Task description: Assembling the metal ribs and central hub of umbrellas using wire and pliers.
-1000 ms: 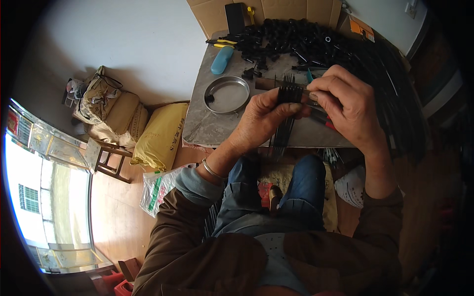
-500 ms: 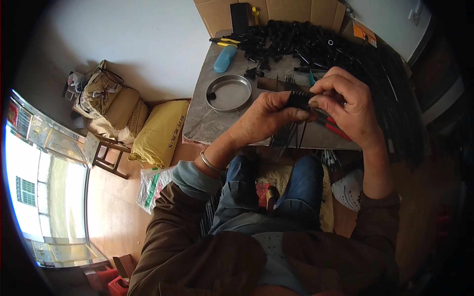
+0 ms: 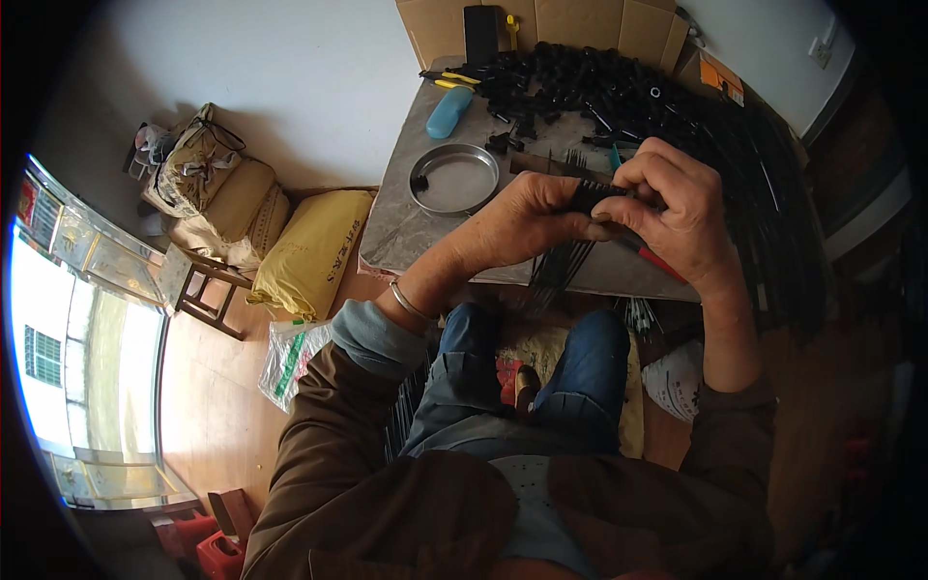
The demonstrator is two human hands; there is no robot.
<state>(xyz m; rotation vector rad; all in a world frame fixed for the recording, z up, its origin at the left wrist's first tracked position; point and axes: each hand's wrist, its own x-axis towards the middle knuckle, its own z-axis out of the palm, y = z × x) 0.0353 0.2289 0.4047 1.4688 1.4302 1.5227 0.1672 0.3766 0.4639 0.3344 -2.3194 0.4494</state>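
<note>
Over the near edge of the table, my left hand (image 3: 536, 215) pinches a black ribbed piece (image 3: 590, 196) between thumb and fingers. My right hand (image 3: 681, 213) meets it from the right, its thumb and forefinger closed at the end of that piece. Whatever small thing sits in the right fingers is hidden. Below the left hand, a bunch of thin black rods (image 3: 559, 269) slants past the table edge. A red-handled tool (image 3: 661, 263) lies partly under my right hand.
A round metal dish (image 3: 495, 186) with a small black bit inside stands left of my hands. Behind it are a blue case (image 3: 449, 113) and yellow-handled pliers (image 3: 450, 79). Black plastic parts (image 3: 599, 92) heap at the back, long black strips (image 3: 764, 208) on the right, a yellow sack (image 3: 311, 253) on the floor.
My right hand has shifted left, and its thumb now overlaps the end of the black ribbed piece beside the left fingers. The left hand keeps its hold. The view has swung slightly.
</note>
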